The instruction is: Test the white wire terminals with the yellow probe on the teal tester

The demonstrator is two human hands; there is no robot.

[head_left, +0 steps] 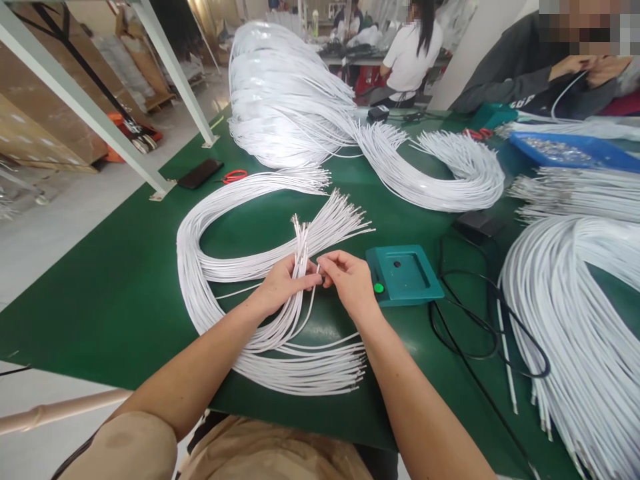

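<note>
My left hand (284, 285) is wrapped round a small bunch of white cables (301, 250), whose tips stick up above the fingers. To its right, my right hand (347, 275) pinches the end of a single white cable (313, 303) between thumb and fingers. Beneath both hands lies a curved bundle of white cables (193, 267), with its ends fanned out toward the right. Close to the right hand stands a teal tray-like device (407, 277) with a green button (379, 288). Fine detail at the pinched cable end is too small to make out.
A large coil of white cable (285, 93) sits at the back of the green table (125, 280). Red-handled scissors (234, 176) and a phone (201, 173) lie at left. More cables (565, 300), a black cord (465, 350) and a blue tray (535, 150) occupy the right, near a co-worker (510, 67).
</note>
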